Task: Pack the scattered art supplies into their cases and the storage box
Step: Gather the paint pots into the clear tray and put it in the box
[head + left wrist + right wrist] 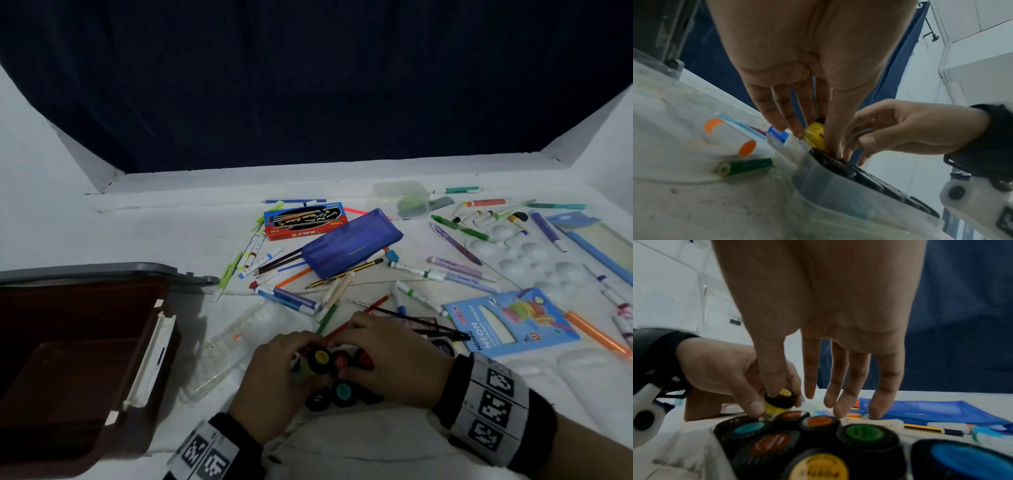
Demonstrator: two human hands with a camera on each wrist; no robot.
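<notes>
A set of paint jars (342, 377) with black lids sits at the table's near edge, between my hands. My left hand (281, 370) pinches the yellow paint jar (780, 402) by its body, thumb in front and fingers behind; the left wrist view shows the yellow paint jar (813, 134) just above the set's clear plastic tray (838, 194). My right hand (387, 356) hovers over the jars with its thumb on that jar's lid and its fingers (840, 386) hanging straight. The brown storage box (68, 359) stands open at the left.
A blue pencil case (352, 243), a red watercolour box (305, 219), a white palette (534, 253), a neon pencil pack (507, 322) and several loose markers and pencils cover the table beyond my hands. A clear plastic case (233, 353) lies by the box.
</notes>
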